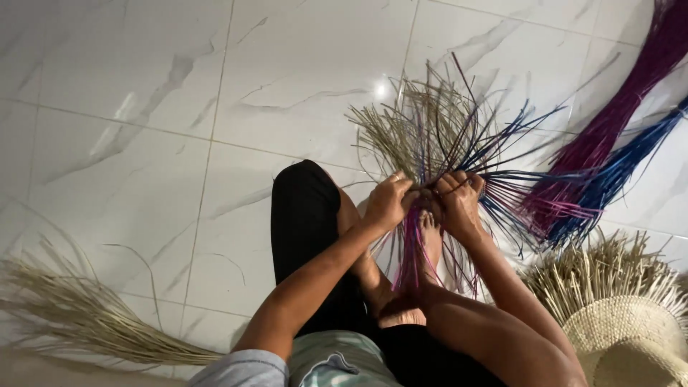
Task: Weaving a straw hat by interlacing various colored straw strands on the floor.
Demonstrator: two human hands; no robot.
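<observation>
White tiled floor (143, 107); left hand (387, 202), right hand (459, 201) pinching woven strands (437, 129).

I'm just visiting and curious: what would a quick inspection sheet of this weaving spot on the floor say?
Surface: glossy white marble-look floor tiles, grey veins.
Job's things: fan of thin natural, blue and purple reed strands, gathered at the hands, purple ends hanging down over a bare foot.
Clutter: loose bundle of pale straw lower left; magenta reed bundle and blue reed bundle at right; part-woven pale straw piece with fringe lower right.
Grippers: left hand and right hand both closed on the strands, close together.
Cables: nothing seen.
Surroundings: only floor visible; person seated, black trousers.
</observation>
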